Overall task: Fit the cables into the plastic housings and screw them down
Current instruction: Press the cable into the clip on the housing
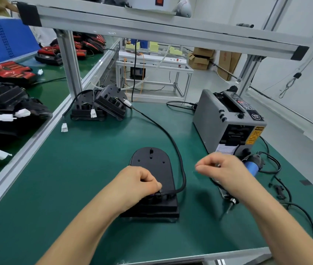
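A black plastic housing (pixel 152 165) lies flat on the green mat in front of me. A black cable (pixel 171 139) curves from a white plug near the far housings down into the housing's near end. My left hand (pixel 135 185) rests on that near end, fingers curled, pressing the cable into its slot. My right hand (pixel 221 168) hovers to the right of the housing, thumb and fingers pinching a small clear piece of tape (pixel 196 174). An electric screwdriver (pixel 228 197) with a blue body lies on the mat under my right wrist.
A grey tape dispenser (pixel 226 119) stands at the right. Two more black housings (pixel 102 104) with white plugs lean at the back left. Further housings and red parts (pixel 11 70) lie on the left bench. Cords (pixel 285 190) trail along the right edge. An aluminium frame (pixel 151 29) crosses overhead.
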Motion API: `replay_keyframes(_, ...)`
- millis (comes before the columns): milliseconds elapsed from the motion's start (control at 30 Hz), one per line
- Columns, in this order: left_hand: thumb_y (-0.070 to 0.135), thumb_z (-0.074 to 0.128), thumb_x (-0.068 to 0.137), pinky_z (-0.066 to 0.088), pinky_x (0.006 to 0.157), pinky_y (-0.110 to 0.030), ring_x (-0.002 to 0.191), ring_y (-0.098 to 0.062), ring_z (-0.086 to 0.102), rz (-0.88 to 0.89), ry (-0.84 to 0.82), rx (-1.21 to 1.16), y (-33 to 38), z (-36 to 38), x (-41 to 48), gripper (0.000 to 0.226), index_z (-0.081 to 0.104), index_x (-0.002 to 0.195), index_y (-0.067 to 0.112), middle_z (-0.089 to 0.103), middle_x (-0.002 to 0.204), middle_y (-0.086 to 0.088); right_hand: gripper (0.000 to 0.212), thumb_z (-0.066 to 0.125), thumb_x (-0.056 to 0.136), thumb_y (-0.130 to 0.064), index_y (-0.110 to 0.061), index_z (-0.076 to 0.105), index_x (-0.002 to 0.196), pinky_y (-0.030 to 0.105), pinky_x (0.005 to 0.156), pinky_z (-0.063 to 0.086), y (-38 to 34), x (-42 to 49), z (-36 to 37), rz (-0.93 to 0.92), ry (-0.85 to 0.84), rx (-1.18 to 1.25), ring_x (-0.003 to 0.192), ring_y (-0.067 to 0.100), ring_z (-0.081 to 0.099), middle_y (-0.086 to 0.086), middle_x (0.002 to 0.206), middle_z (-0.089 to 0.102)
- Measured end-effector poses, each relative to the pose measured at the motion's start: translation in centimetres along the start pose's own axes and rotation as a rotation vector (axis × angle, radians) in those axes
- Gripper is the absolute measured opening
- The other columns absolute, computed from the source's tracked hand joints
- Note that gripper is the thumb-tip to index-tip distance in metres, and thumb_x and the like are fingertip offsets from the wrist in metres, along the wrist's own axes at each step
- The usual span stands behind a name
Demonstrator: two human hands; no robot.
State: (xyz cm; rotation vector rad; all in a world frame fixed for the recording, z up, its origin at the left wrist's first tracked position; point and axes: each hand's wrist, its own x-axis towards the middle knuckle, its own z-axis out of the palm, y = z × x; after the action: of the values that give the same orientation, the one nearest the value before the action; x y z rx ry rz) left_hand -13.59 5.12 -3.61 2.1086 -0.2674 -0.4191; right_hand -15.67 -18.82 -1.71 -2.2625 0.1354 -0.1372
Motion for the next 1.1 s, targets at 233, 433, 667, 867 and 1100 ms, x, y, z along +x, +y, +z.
replay_keyframes(233, 0.036, 0.068, 0.08, 0.044, 0.062, -0.02, 0.061, -0.003, 0.054, 0.009, 0.025, -0.043, -0.2, 0.1, -0.1, 0.019, 0.066, 0.068, 0.022, 0.065, 0.069, 0.011, 0.017, 0.076, 0.077, -0.016, -0.031, 0.07, 0.07, 0.01, 0.073, 0.032, -3.5, -3.1, 4.5, -0.098, -0.217, 0.143, 0.085, -0.004, 0.048, -0.015, 0.078, 0.063)
replay_keyframes(433, 0.036, 0.067, 0.082, 0.046, 0.066, -0.02, 0.066, -0.001, 0.058, 0.027, 0.048, -0.046, -0.3, 0.3, -0.2, 0.018, 0.066, 0.068, 0.024, 0.066, 0.076, 0.013, 0.02, 0.075, 0.079, -0.016, -0.031, 0.067, 0.068, 0.005, 0.071, 0.03, -3.3, -3.1, 5.0, -0.105, -0.192, 0.089, 0.086, -0.007, 0.045, -0.013, 0.078, 0.062)
replay_keyframes(667, 0.036, 0.065, 0.082, 0.051, 0.07, -0.031, 0.069, -0.007, 0.059, 0.072, 0.056, -0.016, -0.3, 0.4, -0.3, 0.019, 0.066, 0.067, 0.025, 0.066, 0.079, 0.01, 0.02, 0.074, 0.079, -0.022, -0.035, 0.065, 0.067, 0.004, 0.07, 0.029, -3.4, -2.8, 5.2, -0.138, -0.187, 0.018, 0.085, -0.011, 0.042, -0.019, 0.075, 0.06)
replay_keyframes(867, 0.036, 0.06, 0.085, 0.048, 0.067, -0.026, 0.075, -0.006, 0.058, 0.123, 0.081, 0.081, -0.6, 0.6, -0.3, 0.017, 0.06, 0.07, 0.027, 0.059, 0.084, 0.013, 0.015, 0.073, 0.079, -0.028, -0.03, 0.063, 0.067, 0.006, 0.061, 0.039, -4.3, -1.6, 4.9, -0.079, -0.319, -0.103, 0.064, -0.011, 0.051, -0.016, 0.07, 0.063)
replay_keyframes(1100, 0.034, 0.055, 0.09, 0.041, 0.069, -0.024, 0.076, -0.004, 0.049, 0.2, 0.059, 0.216, -0.2, 0.7, -0.1, 0.019, 0.051, 0.072, 0.028, 0.052, 0.086, 0.01, 0.011, 0.072, 0.08, -0.022, -0.029, 0.066, 0.076, 0.019, 0.073, 0.046, -3.9, -0.6, 4.6, -0.052, -0.437, -0.015, 0.07, -0.002, 0.056, -0.014, 0.073, 0.065)
